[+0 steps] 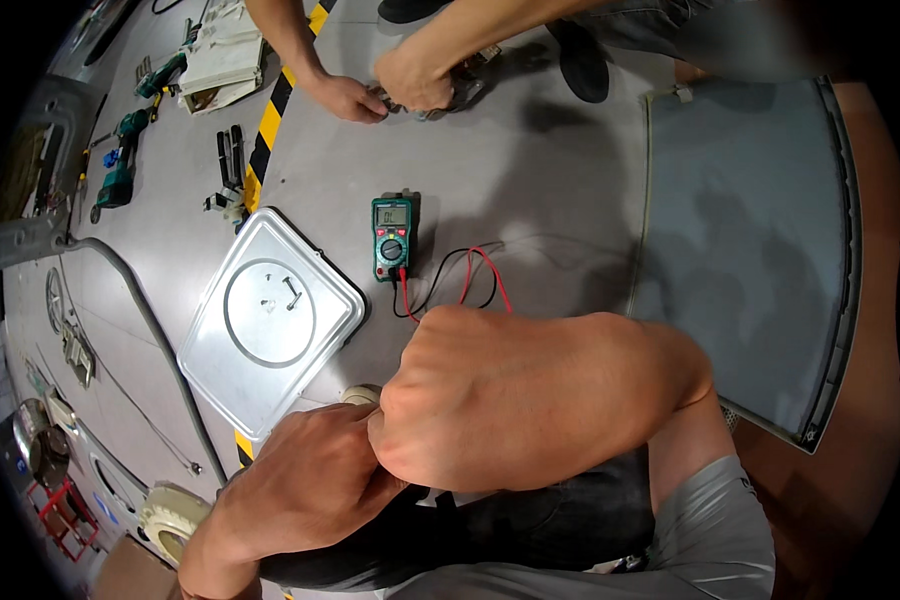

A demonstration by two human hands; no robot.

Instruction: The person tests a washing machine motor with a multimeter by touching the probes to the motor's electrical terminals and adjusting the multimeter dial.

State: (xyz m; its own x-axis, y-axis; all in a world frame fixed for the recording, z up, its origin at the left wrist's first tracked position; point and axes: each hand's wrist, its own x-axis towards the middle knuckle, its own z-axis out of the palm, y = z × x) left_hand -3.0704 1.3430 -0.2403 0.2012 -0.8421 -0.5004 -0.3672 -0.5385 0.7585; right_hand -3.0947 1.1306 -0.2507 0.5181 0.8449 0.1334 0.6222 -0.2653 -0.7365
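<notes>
My left hand (305, 470) and my right hand (485, 400) meet low in the middle, both with fingers curled closed. Whatever they grip is hidden behind the knuckles. Just past where they touch, part of a cream rounded piece (360, 395) shows. A green and black multimeter (391, 240) lies face up on the floor beyond my hands, its screen lit. From its lower end the red and black test leads (485, 262) loop right and pass out of sight behind my right hand. Dark material (570, 520) lies beneath my hands, over my lap.
A silver square panel (205, 345) with small screws lies left of the multimeter. Beyond are black-handled cutters (230, 165), green power tools (120, 165) and yellow-black floor tape (270, 120). A large grey panel (740, 250) stands right. Another person's hands (415, 80) handle small parts at the top.
</notes>
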